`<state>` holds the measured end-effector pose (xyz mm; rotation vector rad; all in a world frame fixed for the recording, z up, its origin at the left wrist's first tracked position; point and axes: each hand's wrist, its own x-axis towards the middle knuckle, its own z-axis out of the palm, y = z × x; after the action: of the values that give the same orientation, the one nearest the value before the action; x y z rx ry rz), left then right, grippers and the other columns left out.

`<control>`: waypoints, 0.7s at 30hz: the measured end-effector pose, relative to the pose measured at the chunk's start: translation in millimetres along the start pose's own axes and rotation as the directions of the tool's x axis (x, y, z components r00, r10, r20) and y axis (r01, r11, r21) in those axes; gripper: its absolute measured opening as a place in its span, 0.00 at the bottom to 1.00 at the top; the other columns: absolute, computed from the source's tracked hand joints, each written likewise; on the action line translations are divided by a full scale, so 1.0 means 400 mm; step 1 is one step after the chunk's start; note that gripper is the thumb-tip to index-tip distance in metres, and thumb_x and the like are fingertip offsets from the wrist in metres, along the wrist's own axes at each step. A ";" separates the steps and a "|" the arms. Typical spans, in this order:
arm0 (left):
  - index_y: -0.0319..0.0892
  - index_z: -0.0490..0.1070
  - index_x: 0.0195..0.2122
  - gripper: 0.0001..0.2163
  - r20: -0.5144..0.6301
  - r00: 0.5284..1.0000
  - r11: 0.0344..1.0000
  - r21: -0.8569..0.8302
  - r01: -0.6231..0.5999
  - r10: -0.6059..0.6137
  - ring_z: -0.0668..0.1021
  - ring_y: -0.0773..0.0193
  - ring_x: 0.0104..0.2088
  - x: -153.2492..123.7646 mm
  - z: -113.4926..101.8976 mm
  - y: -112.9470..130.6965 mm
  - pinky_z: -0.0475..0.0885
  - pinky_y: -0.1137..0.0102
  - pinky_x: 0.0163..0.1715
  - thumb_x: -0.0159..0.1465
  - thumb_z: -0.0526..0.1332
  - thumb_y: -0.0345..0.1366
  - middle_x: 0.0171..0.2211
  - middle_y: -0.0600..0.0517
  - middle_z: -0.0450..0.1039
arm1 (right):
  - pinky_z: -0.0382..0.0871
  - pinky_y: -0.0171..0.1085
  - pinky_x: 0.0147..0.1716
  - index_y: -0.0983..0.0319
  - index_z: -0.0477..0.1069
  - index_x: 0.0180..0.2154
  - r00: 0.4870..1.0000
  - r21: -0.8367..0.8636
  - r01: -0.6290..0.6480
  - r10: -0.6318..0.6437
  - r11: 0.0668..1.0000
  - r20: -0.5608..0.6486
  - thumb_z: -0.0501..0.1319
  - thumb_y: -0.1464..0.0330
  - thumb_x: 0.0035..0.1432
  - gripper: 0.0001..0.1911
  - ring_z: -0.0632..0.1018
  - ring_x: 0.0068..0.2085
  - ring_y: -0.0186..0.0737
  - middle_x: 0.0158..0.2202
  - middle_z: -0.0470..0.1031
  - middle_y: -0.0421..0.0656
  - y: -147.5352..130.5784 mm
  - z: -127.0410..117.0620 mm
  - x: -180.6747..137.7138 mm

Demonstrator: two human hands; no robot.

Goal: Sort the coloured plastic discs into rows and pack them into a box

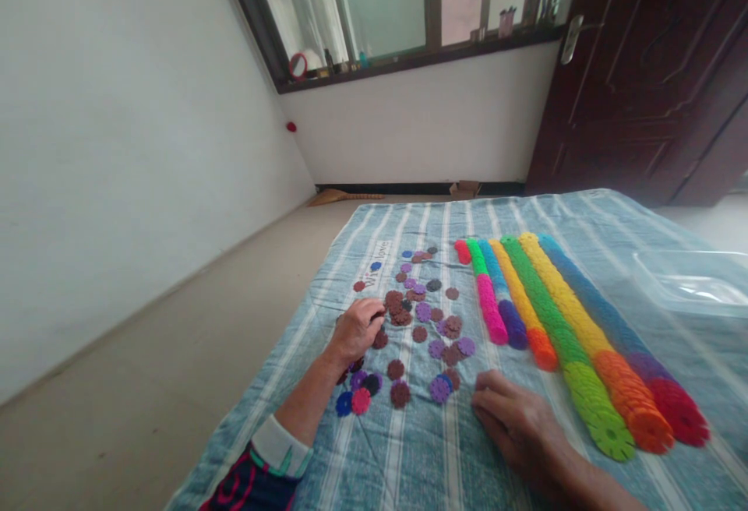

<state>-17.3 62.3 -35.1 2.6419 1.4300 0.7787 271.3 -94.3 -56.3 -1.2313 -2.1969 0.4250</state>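
Note:
Several loose plastic snowflake discs (pixel 421 316), mostly brown and purple, lie scattered on a blue striped towel (pixel 409 449). My left hand (pixel 358 328) rests at the left edge of the scatter, fingers curled and pinched on a brown disc. My right hand (pixel 514 417) lies flat on the towel, fingers stretched toward a purple disc (pixel 439 389), holding nothing. Right of the scatter lie several long stacked rods of discs (pixel 561 324) in pink, blue, orange, green, yellow and red.
A clear plastic container (pixel 695 281) sits at the towel's right edge. The bare floor (pixel 175 355) and a white wall lie to the left. A dark wooden door (pixel 643 67) and a window sill with small items stand at the back.

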 end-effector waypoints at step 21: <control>0.41 0.72 0.25 0.04 0.095 0.992 0.996 0.038 0.081 -0.084 0.75 0.56 0.44 0.085 0.023 0.087 0.71 0.60 0.48 0.52 0.67 0.32 0.43 0.47 0.74 | 0.64 0.32 0.32 0.61 0.66 0.29 0.999 0.021 -0.015 0.014 1.000 0.028 0.47 0.72 0.67 0.15 0.72 0.32 0.34 0.34 0.69 0.44 0.002 0.001 0.002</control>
<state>29.0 71.4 -20.0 2.5866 1.5292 0.6155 271.3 -93.2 -56.8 -1.2378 -2.2030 0.4728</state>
